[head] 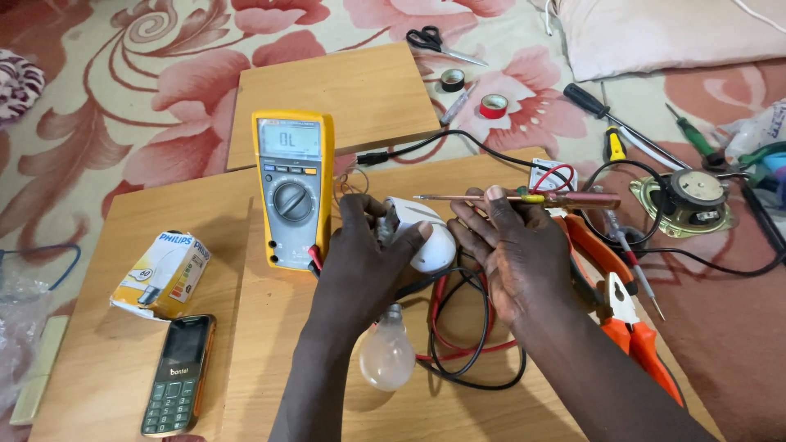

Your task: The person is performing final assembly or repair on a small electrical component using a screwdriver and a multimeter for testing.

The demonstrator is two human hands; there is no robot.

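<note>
My left hand (pixel 360 262) grips a white lamp body (pixel 430 237) above a wooden board (pixel 286 360). My right hand (pixel 512 254) holds a thin translucent brown tester screwdriver (pixel 524 198) level between thumb and fingers, just right of the lamp body. A yellow multimeter (pixel 293 188) lies left of my left hand. Its red and black leads (pixel 463 327) coil under both hands. A frosted glass bulb (pixel 387 354) rests on the board below my left wrist.
A bulb carton (pixel 164 274) and a keypad phone (pixel 178 372) lie at left. Orange pliers (pixel 626 315), a loose speaker (pixel 686 200), screwdrivers (pixel 618 127), scissors (pixel 438 42), black and red tape rolls (pixel 491 105) and a second board (pixel 336 98) surround the work. A cushion (pixel 655 33) sits at top right.
</note>
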